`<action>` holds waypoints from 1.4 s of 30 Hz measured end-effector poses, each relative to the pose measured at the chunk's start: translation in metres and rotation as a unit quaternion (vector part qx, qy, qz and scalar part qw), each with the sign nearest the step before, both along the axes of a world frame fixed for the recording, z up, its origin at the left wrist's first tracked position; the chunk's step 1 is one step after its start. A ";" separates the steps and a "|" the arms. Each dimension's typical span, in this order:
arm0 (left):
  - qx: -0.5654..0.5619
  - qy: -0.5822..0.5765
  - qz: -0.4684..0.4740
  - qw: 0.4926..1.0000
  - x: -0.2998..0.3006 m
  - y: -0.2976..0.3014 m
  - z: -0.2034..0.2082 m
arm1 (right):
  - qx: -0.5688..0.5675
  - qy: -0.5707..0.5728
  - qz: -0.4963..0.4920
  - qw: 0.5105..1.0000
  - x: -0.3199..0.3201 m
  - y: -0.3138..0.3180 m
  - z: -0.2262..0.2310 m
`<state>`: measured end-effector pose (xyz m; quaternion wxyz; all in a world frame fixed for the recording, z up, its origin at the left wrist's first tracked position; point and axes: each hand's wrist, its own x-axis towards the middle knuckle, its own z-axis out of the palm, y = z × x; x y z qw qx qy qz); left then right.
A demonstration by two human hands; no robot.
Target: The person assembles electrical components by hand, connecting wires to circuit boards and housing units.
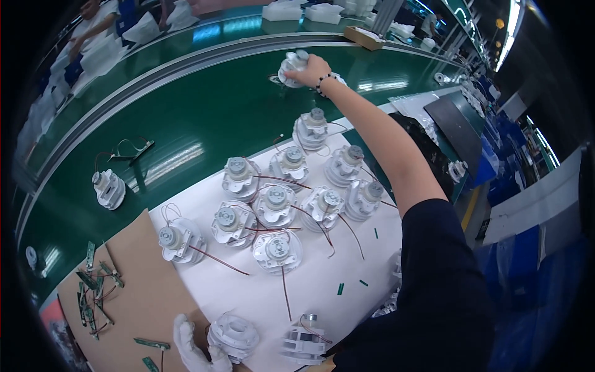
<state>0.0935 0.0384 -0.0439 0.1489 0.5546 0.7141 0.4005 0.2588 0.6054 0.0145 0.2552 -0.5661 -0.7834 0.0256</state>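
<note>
My right hand (313,72), bare with a beaded bracelet at the wrist, reaches far over the green conveyor belt. Its fingers are closed on a white motor assembly (290,67) with a grey motor on top. Part of another white piece shows behind the wrist. Low in the view, my left hand (193,347) wears a white glove, its fingers curled against the side of a round white plastic housing (233,336). Beside that housing stands another white motor assembly (305,341). Several similar motor assemblies (277,249) with thin wires cover the white sheet (322,273).
A lone motor assembly (110,189) and a wired green circuit board (133,152) lie on the belt (204,118) at left. Several green boards (93,291) are heaped on brown cardboard (139,266). Beyond the belt's metal rail are an open cardboard box (364,38) and another person (93,28).
</note>
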 end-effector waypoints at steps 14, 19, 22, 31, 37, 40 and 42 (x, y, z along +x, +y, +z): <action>-0.005 0.049 -0.029 0.998 -0.003 -0.002 0.008 | -0.274 -0.087 -0.047 0.957 0.015 -0.042 0.008; 0.008 0.008 -0.010 1.000 -0.001 -0.005 -0.012 | -0.112 -0.132 -0.014 0.985 0.027 -0.023 -0.034; 0.018 -0.010 -0.002 1.000 0.004 0.003 -0.015 | -0.100 -0.097 0.015 0.990 0.040 -0.025 -0.027; 0.021 0.004 0.014 1.000 0.003 0.004 -0.010 | -0.169 0.129 0.178 0.961 0.218 -0.260 0.049; 0.016 -0.010 0.013 1.000 0.012 0.008 -0.011 | -0.172 0.216 -0.081 0.958 0.264 -0.421 -0.028; 0.055 -0.018 -0.029 0.998 0.013 0.010 -0.014 | -0.139 0.196 -0.164 0.957 0.237 -0.432 -0.029; 0.049 -0.024 -0.011 0.998 0.017 0.008 -0.010 | -0.089 0.116 -0.183 0.972 0.217 -0.434 -0.031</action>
